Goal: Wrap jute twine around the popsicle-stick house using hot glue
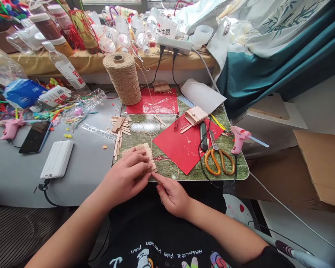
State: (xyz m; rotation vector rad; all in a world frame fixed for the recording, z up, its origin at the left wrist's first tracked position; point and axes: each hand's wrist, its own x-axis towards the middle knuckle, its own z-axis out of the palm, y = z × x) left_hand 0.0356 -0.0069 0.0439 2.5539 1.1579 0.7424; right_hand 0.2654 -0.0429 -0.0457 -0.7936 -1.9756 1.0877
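A small panel of craft sticks [149, 152], partly wound with jute twine, lies at the front edge of the green mat. My left hand [131, 171] covers most of it, with the fingers across the top and the thumb by its near edge. My right hand [171, 195] is at the panel's near right corner, index finger reaching to it and the other fingers curled. A loop of twine [171, 160] runs over the mat to my right hand; the fingers hide its end. The twine comes from the large spool [123, 78] behind.
Loose craft sticks [120, 128] lie left of the panel. On the right are red sheets [178, 145], a small stick box [195, 115], a utility knife [203, 136], scissors [219, 158] and a pink glue gun [240, 137] with its cord. A power bank [57, 159] sits left.
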